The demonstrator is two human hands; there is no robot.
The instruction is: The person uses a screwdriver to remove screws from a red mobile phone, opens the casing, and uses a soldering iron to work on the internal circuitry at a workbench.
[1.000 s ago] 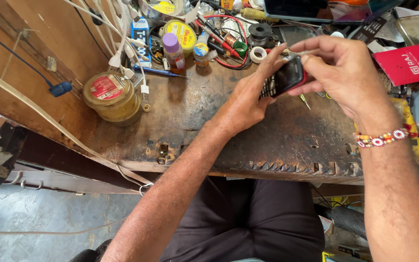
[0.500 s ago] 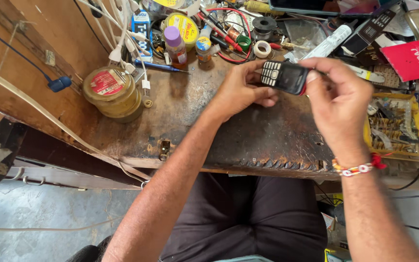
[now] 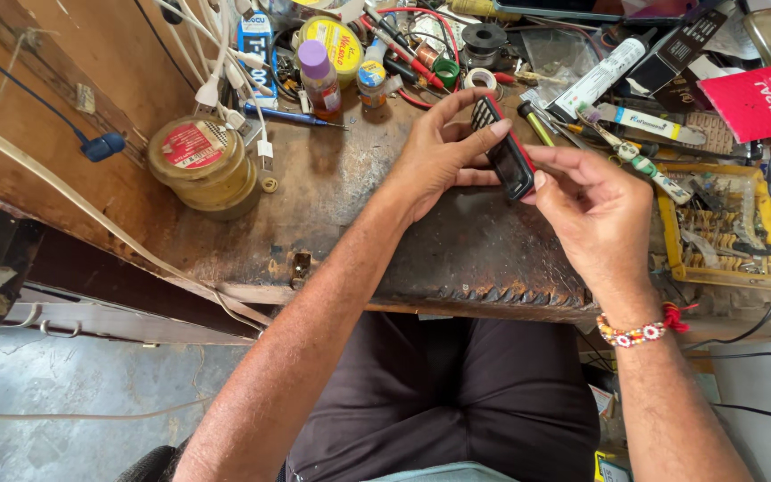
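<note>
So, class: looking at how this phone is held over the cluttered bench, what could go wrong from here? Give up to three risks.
1. The phone is pinched only by fingertips of the left hand and right hand; it could slip and drop onto the bench.
2. Screwdrivers lie just behind the hands; a knock might scatter them.
3. The bottle and tin stand near the left arm and might be tipped.

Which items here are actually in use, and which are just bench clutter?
In use:
- small black and red keypad phone, held over the bench
- left hand and right hand, both gripping it

Lying about:
- round yellow tin
- purple-capped bottle
- white tube
- yellow parts tray
- red booklet
- roll of tape
</note>
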